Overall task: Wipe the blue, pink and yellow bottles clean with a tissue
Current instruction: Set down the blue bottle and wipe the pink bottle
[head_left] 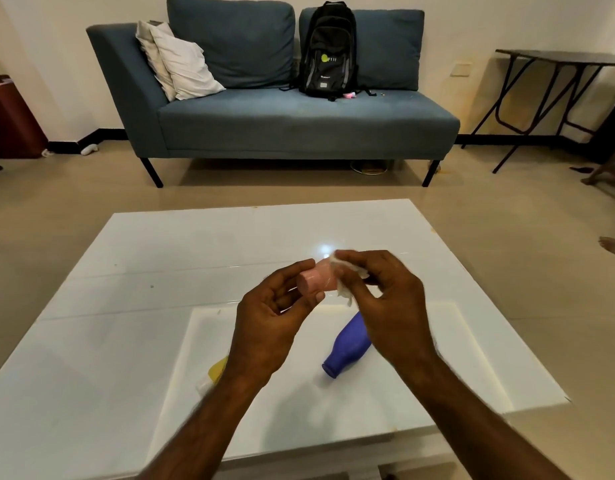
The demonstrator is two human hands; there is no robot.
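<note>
My left hand (275, 306) holds the pink bottle (314, 280) by its near end, lifted above the white table (126, 306). Wrapped around the bottle's far part is a crumpled white tissue (346, 292), which my right hand (385, 296) grips. The blue bottle (347, 348) lies on its side on the table below my right hand, its open neck pointing toward me. Beneath my left forearm lies the yellow bottle (218, 370), mostly hidden.
A blue sofa (299, 123) with a black backpack (328, 50) and pale cushions (181, 64) stands beyond the table. A dark folding table (558, 91) is at the right, a brown cabinet (12, 119) at the left. Someone's foot (614, 245) shows at the right edge.
</note>
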